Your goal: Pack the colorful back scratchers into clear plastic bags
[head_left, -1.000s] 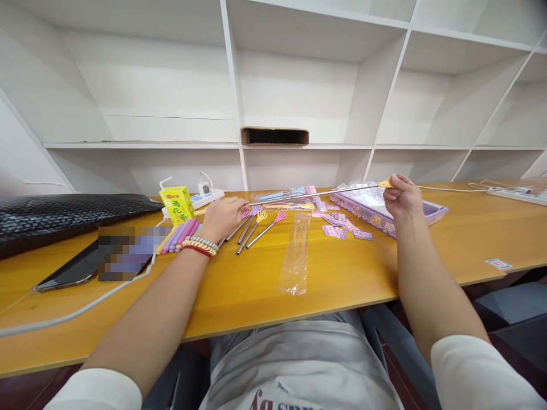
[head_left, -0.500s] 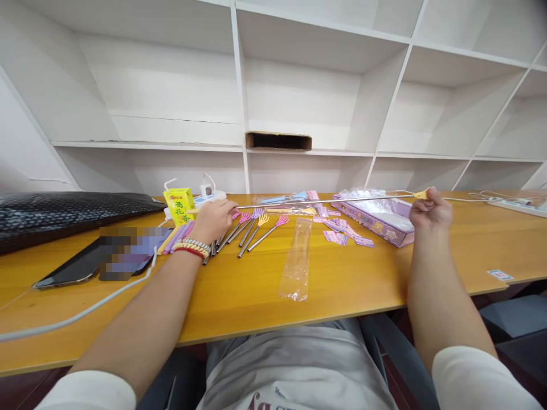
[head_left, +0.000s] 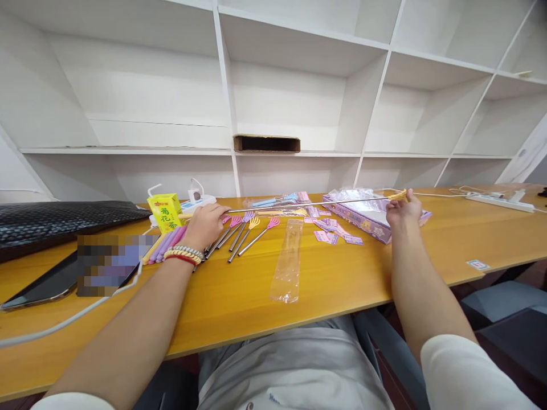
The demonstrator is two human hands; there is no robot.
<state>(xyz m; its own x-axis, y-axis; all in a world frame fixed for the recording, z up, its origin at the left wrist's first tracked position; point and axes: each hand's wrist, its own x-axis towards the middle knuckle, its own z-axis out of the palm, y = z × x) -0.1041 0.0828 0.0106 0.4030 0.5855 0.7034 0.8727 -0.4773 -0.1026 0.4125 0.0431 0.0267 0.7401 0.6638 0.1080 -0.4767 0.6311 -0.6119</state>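
An extended telescopic back scratcher (head_left: 316,203) stretches almost level between my two hands, with a thin metal rod. My left hand (head_left: 205,226) is closed around its yellow handle end, which pokes out toward the drink carton. On the other side, my right hand (head_left: 404,212) grips the yellow claw head. Below the rod, several claw heads with short metal tubes (head_left: 258,236) lie in pink, purple and yellow. Purple and yellow handles (head_left: 164,245) lie beside my left wrist. A clear plastic sleeve (head_left: 287,262) rests flat in front of me.
A purple display box (head_left: 363,219) holds clear wrappers. Small pink cards (head_left: 335,230) lie beside it. A yellow drink carton (head_left: 164,212) stands at left, near a phone (head_left: 47,279) and a white cable (head_left: 64,326). White shelves (head_left: 290,102) rise behind the wooden table (head_left: 342,279).
The view has turned slightly right, so things appear shifted left. Both hands keep hold of the extended back scratcher; the right hand's grip on the claw end has shifted slightly.
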